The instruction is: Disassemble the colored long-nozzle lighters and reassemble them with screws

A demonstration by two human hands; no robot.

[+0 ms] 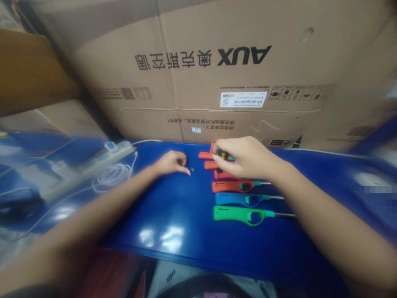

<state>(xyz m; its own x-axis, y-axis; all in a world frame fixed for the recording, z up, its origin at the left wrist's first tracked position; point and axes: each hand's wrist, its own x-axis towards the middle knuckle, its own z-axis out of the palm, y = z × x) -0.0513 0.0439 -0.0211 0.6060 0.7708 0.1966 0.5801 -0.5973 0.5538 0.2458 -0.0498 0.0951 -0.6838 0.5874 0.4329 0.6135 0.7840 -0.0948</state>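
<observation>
A screwdriver is gripped by the right hand, directed at the orange gas lighter, beyond the blue lighter; screwing seems underway, requiring steady alignment. Whether the curled left hand is empty cannot be told.

Right hand hides parts of far red lighters, specks by left hand too small to identify, far carton cropped at top

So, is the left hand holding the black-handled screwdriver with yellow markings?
No, the right hand grips the screwdriver, and the left hand is apart from it.
</observation>
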